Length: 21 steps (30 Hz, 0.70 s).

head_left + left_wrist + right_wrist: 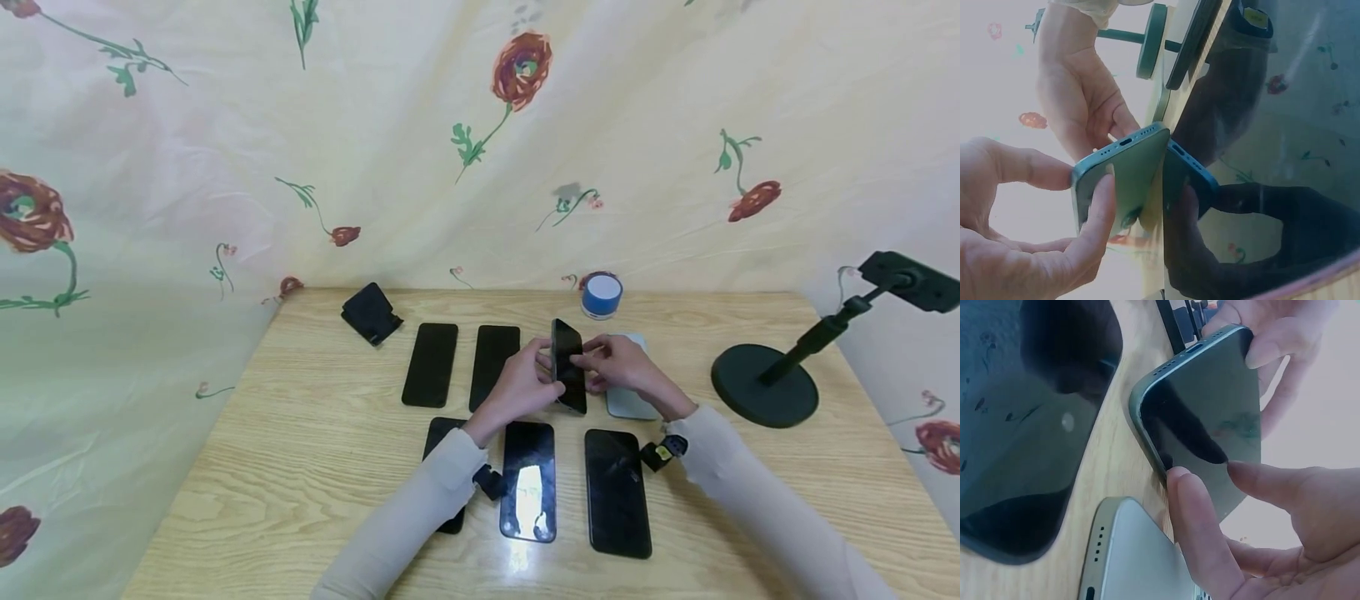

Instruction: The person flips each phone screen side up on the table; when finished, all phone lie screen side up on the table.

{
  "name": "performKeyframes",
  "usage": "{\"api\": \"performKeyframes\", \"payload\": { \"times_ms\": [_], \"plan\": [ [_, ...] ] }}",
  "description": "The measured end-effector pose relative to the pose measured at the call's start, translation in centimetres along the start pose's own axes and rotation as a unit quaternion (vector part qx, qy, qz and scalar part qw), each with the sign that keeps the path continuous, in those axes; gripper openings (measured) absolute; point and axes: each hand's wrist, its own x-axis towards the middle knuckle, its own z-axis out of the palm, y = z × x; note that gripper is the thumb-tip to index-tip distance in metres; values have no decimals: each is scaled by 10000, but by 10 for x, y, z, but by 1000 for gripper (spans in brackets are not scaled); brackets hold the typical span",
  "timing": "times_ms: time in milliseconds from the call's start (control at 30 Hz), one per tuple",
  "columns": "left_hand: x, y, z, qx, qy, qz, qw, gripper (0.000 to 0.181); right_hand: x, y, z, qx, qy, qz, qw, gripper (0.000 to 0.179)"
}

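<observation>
A smartphone (570, 390) with a dark screen and a greenish back (1138, 175) is held tilted up on edge above the table. My left hand (521, 385) pinches it along its left side, the thumb on the back in the left wrist view. On the other side, my right hand (626, 367) grips its edge, with the thumb touching the screen (1235, 419) in the right wrist view. Beneath the right hand lies a pale silver phone (628, 405), partly covered. A black-screened phone (491, 358) lies just left of the left hand.
Other dark phones lie flat: one at upper left (430, 365), one partly under the left forearm (442, 429), a shiny one (528, 467) and one at front right (618, 492). Behind are a black folded object (372, 314) and a blue-white round container (602, 296). A black stand (765, 385) stands right.
</observation>
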Motion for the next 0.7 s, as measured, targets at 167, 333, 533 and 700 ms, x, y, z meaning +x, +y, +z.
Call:
{"api": "performKeyframes", "payload": {
  "times_ms": [167, 333, 533, 700],
  "plan": [
    [-1, 0, -2, 164, 42, -178, 9997, 68, 1, 2, 1, -269, 165, 22, 9995, 64],
    [1, -2, -3, 250, 45, -274, 9993, 67, 2, 2, 2, -556, 329, 8, 9979, 64],
    [3, -2, -2, 700, 81, -323, 9970, 65, 1, 2, 5, -653, 447, -39, 9969, 64],
    [5, -1, -1, 1251, 167, -303, 9915, 63, 0, 0, 7, -796, 558, -52, 9952, 64]
  ]
}}
